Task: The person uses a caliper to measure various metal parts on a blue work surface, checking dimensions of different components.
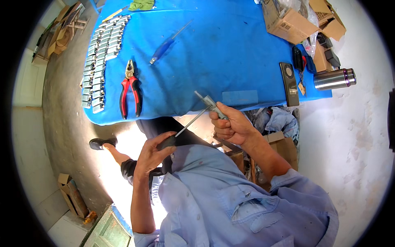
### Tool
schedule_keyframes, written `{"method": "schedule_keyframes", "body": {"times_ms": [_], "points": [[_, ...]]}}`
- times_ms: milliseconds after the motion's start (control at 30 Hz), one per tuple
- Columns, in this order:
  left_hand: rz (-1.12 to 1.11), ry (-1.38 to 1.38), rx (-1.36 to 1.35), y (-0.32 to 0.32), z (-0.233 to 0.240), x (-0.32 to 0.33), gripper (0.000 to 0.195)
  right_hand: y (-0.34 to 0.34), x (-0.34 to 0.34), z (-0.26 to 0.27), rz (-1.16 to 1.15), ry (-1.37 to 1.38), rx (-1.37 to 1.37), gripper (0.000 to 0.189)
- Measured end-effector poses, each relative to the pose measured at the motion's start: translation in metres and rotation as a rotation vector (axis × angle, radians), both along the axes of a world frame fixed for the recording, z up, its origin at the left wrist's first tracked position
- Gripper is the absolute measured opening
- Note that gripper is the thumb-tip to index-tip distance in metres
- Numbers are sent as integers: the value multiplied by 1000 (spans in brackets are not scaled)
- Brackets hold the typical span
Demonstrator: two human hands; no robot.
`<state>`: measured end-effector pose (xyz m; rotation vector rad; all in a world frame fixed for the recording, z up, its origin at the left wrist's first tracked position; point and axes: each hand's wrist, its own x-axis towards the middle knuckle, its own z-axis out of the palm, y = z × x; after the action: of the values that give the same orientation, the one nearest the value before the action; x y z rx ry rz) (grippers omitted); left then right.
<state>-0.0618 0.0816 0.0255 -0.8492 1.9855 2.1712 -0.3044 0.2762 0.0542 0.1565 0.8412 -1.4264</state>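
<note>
My left hand point(155, 151) grips the dark handle of a screwdriver point(193, 121), whose metal shaft slants up to the right. The shaft's tip meets the side of a small grey metal part point(210, 102); whether it sits in a slot or screw is too small to tell. My right hand point(233, 123) is closed around the lower end of that part, thumb on top. A thin pale rod sticks out of the part's far end. Both hands are in front of the near edge of the table, which has a blue cover point(197, 68).
On the left stand rows of several small metal parts point(101, 61). Combination pliers point(131, 89) and a blue-handled screwdriver point(163, 49) lie nearby. A phone point(289, 84), keys point(301, 88), a steel flask point(334, 79) and cardboard boxes point(290, 24) occupy the right side.
</note>
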Motion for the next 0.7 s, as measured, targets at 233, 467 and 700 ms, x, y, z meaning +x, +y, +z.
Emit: {"method": "schedule_keyframes", "body": {"times_ms": [233,467,700], "points": [[26,16,-40,14,-19,-9,46,0,8,-6,-87,-71,-87,39],[36,20,-37,21,-40,-13,44,-2,15,-9,-149,-105,-176,38],[197,110,-336,36,-5,26,37,1,24,17,-334,290,-38,40]]}}
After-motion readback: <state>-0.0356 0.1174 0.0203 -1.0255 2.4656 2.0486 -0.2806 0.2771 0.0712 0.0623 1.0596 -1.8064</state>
